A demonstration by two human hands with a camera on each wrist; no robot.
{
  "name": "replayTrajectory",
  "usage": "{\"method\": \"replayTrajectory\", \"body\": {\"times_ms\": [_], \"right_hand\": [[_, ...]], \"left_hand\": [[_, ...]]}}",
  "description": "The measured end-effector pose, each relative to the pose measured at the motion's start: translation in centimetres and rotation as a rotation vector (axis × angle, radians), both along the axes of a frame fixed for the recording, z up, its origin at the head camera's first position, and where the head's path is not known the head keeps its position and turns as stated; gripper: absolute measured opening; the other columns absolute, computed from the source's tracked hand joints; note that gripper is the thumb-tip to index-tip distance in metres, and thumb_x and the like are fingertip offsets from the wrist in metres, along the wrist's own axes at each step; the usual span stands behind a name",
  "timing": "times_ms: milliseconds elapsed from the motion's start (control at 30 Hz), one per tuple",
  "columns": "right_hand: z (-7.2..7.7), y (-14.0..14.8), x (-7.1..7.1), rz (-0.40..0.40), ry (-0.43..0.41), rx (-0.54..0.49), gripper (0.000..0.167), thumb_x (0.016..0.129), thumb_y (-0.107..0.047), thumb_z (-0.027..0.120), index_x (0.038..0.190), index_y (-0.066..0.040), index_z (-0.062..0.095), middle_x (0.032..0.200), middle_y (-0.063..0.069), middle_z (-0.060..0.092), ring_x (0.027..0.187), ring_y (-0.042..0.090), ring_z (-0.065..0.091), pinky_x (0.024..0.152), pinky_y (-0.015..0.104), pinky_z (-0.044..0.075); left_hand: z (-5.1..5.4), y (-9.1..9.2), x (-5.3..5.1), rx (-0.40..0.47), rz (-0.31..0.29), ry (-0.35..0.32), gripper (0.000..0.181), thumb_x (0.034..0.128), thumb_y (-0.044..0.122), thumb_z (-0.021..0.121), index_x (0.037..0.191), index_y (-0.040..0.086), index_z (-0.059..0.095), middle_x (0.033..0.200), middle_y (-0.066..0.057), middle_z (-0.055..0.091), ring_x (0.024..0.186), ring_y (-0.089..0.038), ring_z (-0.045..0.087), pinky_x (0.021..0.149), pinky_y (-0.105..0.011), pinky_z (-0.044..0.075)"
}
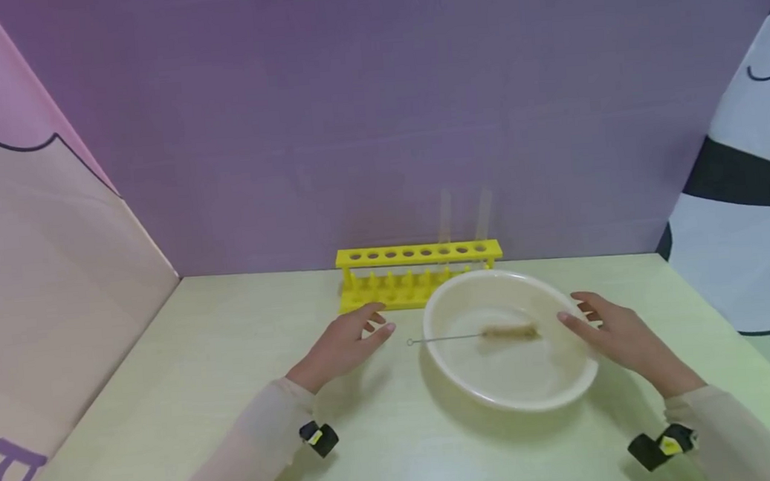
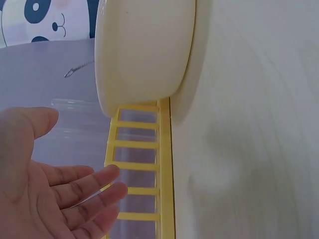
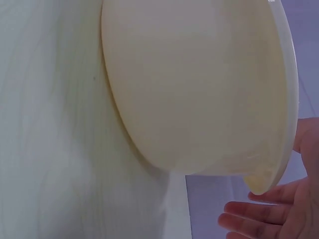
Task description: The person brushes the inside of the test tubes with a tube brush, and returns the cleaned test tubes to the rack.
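A cream plastic basin (image 1: 502,381) stands on the table. Across it lies a test tube brush (image 1: 508,332) with tan bristles, its wire handle reaching past the left rim. Left of the basin, my left hand (image 1: 347,346) hovers with relaxed fingers and holds nothing; the left wrist view shows its palm near the yellow test tube rack (image 2: 167,199). At the basin's right rim is my right hand (image 1: 616,332), thumb over the rim and fingers outside. These fingers (image 3: 259,213) look extended in the right wrist view; whether they touch the basin I cannot tell.
Behind the basin, two clear test tubes (image 1: 483,215) stand upright in the rack's right end. A purple backdrop (image 1: 283,128) rises at the table's back edge. Printed panels flank both sides, with a panda (image 1: 748,260) on the right one.
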State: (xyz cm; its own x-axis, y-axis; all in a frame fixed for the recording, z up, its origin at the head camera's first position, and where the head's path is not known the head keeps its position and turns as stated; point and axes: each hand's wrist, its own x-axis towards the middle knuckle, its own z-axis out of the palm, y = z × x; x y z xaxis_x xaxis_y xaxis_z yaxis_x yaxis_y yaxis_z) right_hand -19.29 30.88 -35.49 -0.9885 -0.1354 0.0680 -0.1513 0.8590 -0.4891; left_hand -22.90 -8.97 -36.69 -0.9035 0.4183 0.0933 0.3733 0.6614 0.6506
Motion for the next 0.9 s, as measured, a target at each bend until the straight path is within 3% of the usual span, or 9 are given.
{"method": "replayTrajectory", "body": {"times_ms": [333,567,900], "right_hand": [[-0.3,-0.1,0.1,-0.014,0.023,0.003,0.066,0.096,-0.040,0.049,0.133,0.014,0.037,0.122,0.037,0.050,0.101,0.047,0.056,0.079,0.054,0.048],[-0.3,0.0,0.1,-0.018,0.048,0.005,0.063,0.095,-0.037,0.052,0.130,0.015,0.040,0.103,0.034,0.060,0.090,0.041,0.061,0.071,0.047,0.051],[-0.5,0.0,-0.1,-0.044,0.020,0.000,0.063,0.096,-0.039,0.048,0.128,0.016,0.042,0.096,0.029,0.061,0.083,0.035,0.061,0.067,0.043,0.050]], "left_hand": [[0.0,1.7,0.4,0.029,-0.071,-0.082,0.057,0.0965,0.047,0.045,0.140,0.011,0.042,0.121,-0.003,0.060,0.105,-0.018,0.057,0.088,-0.041,0.046],[0.1,3.0,0.9,0.056,-0.124,-0.086,0.058,0.0967,0.047,0.045,0.140,0.008,0.042,0.120,-0.005,0.061,0.102,-0.017,0.058,0.085,-0.038,0.048],[-0.3,4.2,1.4,0.102,-0.131,-0.092,0.052,0.0965,0.040,0.049,0.138,0.008,0.044,0.107,-0.004,0.064,0.087,-0.013,0.060,0.072,-0.028,0.050]]}}
